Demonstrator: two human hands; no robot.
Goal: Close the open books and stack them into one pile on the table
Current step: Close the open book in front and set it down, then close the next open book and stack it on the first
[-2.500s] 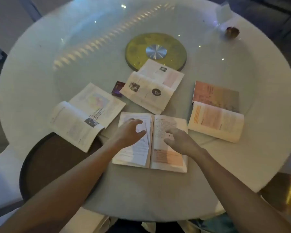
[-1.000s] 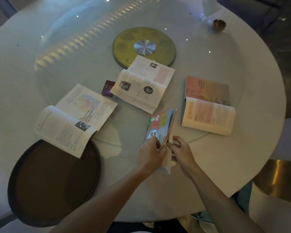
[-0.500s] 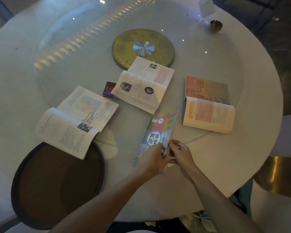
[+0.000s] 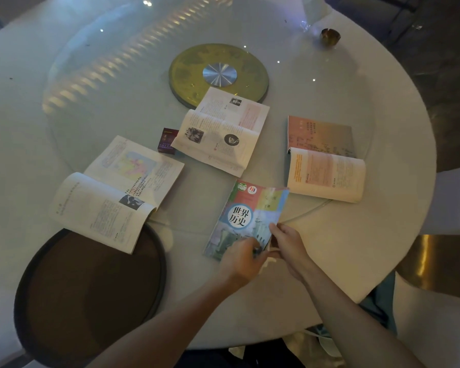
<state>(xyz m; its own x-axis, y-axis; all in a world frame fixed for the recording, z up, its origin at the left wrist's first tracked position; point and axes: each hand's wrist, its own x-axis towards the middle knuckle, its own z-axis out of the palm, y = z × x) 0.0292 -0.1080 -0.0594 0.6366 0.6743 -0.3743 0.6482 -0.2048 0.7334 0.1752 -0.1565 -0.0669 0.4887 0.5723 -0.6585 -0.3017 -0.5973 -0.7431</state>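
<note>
A closed book with a colourful cover [image 4: 246, 216] lies on the round white table [image 4: 369, 248] near its front edge. My left hand [image 4: 241, 258] rests on the book's near corner, and my right hand [image 4: 287, 243] pinches its near right edge. Three books lie open on the table. One with a map page [image 4: 117, 192] is at the left, partly over a dark tray. Another, with portraits [image 4: 221, 131], is in the middle. The one with pink pages [image 4: 324, 158] lies at the right.
A dark round tray [image 4: 85, 293] sits at the front left. A gold disc [image 4: 218, 73] marks the centre of the glass turntable. A small purple box [image 4: 168, 140] lies beside the middle book. A small bowl [image 4: 329, 35] stands at the far right.
The book under my hands was open 2.5 s ago. I folded it shut, and its cover has come down flat onto the table. Both hands stay at its near end.
</note>
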